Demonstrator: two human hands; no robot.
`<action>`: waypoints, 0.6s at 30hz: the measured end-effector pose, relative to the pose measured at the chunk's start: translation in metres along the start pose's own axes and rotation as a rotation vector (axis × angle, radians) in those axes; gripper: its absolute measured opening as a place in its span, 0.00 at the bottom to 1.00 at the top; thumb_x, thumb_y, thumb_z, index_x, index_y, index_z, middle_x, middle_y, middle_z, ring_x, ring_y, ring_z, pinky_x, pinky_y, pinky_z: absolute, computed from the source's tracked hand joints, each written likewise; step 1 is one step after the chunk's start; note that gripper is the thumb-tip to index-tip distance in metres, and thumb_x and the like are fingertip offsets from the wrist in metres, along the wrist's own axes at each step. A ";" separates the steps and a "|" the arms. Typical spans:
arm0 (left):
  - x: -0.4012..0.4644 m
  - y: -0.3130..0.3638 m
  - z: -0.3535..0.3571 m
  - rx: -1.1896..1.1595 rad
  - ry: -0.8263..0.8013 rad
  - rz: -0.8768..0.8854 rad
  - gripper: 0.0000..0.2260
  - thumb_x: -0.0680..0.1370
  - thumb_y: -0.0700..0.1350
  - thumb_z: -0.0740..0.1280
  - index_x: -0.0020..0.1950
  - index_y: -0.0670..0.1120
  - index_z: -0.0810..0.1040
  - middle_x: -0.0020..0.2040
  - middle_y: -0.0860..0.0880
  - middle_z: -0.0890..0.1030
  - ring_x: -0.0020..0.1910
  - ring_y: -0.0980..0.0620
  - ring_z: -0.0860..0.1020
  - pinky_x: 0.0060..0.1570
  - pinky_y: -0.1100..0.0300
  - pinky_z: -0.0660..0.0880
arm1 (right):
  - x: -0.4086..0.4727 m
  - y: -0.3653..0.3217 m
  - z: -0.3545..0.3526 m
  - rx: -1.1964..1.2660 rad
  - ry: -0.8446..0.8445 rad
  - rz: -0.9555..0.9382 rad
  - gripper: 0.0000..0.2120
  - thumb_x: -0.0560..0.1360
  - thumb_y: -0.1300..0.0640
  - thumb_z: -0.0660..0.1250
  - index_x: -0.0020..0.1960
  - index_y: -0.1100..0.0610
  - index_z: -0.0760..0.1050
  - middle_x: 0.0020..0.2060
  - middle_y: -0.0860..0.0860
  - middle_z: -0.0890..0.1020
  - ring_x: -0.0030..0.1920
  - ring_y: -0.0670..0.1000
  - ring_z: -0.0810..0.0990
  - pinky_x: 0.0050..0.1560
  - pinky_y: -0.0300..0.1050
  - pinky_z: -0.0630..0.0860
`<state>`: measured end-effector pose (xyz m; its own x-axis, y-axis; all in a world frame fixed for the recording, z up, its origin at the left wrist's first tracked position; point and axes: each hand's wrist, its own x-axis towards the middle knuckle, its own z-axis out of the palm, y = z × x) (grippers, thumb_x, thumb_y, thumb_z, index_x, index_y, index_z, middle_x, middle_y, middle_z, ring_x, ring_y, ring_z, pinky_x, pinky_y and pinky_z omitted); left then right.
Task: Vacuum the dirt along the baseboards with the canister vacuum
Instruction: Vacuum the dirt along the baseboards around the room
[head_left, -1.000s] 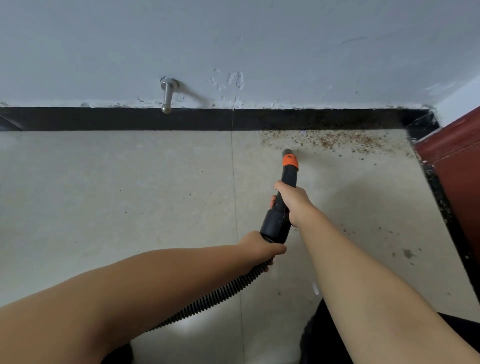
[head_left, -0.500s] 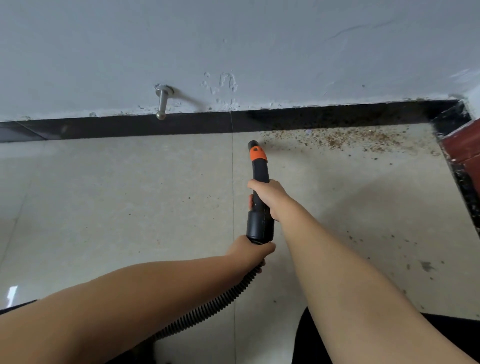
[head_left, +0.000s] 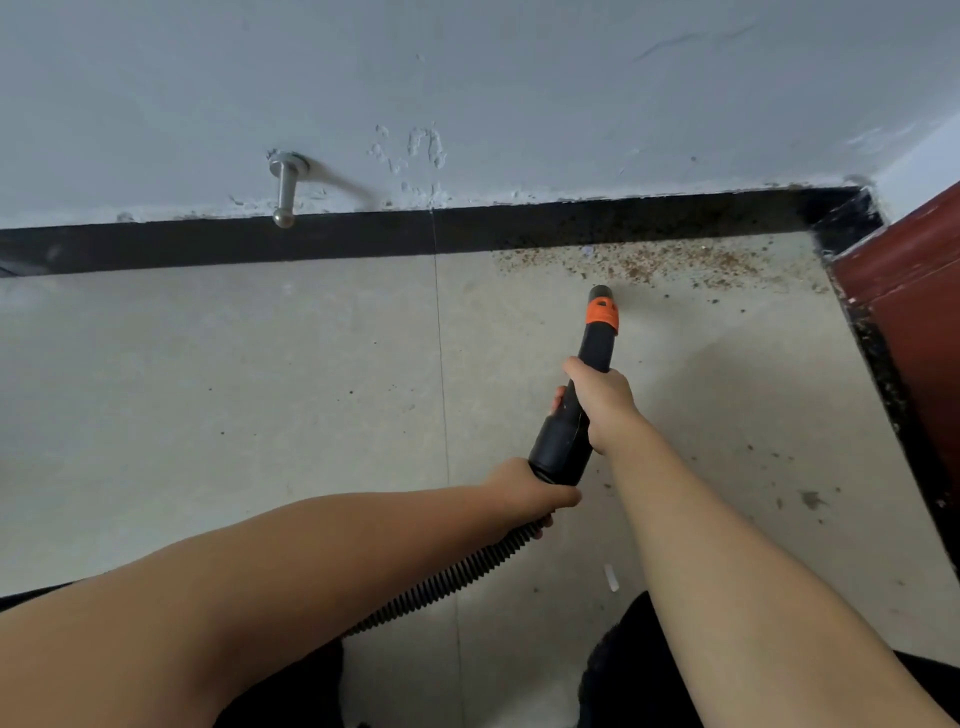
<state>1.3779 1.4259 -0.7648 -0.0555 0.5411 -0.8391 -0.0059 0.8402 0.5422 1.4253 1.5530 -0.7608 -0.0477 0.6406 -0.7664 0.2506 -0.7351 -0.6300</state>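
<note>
My right hand grips the middle of a black vacuum nozzle with an orange collar. Its tip sits on the pale floor tile just short of a band of brown dirt strewn along the black baseboard. My left hand holds the ribbed black hose where it joins the nozzle's thick end. The hose runs down to the lower left and out of sight. The canister is not in view.
A metal door stop sticks out of the grey wall above the baseboard at left. A dark red door or panel stands at the right, edged by black trim. More specks lie on the tile at right.
The nozzle tip swung from the left end of the dirt band back to the right, toward the corner. Both hands kept their hold and moved with it.
</note>
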 end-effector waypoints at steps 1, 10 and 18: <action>0.001 0.002 0.002 0.020 -0.010 0.000 0.20 0.72 0.48 0.72 0.59 0.41 0.74 0.36 0.45 0.78 0.33 0.49 0.77 0.35 0.59 0.77 | 0.001 0.000 -0.005 0.013 0.022 -0.003 0.06 0.73 0.60 0.65 0.42 0.57 0.66 0.27 0.54 0.75 0.21 0.51 0.72 0.29 0.41 0.73; 0.000 -0.009 -0.008 -0.206 0.102 0.039 0.11 0.72 0.46 0.71 0.50 0.44 0.75 0.33 0.47 0.76 0.30 0.50 0.75 0.34 0.60 0.75 | -0.003 -0.015 0.037 -0.136 -0.179 -0.008 0.05 0.72 0.63 0.64 0.45 0.60 0.68 0.27 0.55 0.74 0.20 0.51 0.72 0.28 0.42 0.73; -0.003 -0.013 -0.022 -0.243 0.155 0.030 0.10 0.71 0.47 0.71 0.49 0.46 0.75 0.34 0.47 0.78 0.31 0.50 0.76 0.37 0.58 0.77 | -0.004 -0.016 0.058 -0.160 -0.198 -0.003 0.05 0.72 0.63 0.64 0.45 0.59 0.68 0.27 0.55 0.74 0.21 0.52 0.73 0.30 0.43 0.74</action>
<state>1.3566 1.4129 -0.7684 -0.2106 0.5382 -0.8161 -0.2396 0.7809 0.5769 1.3654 1.5496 -0.7548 -0.2328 0.5752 -0.7842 0.3991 -0.6788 -0.6164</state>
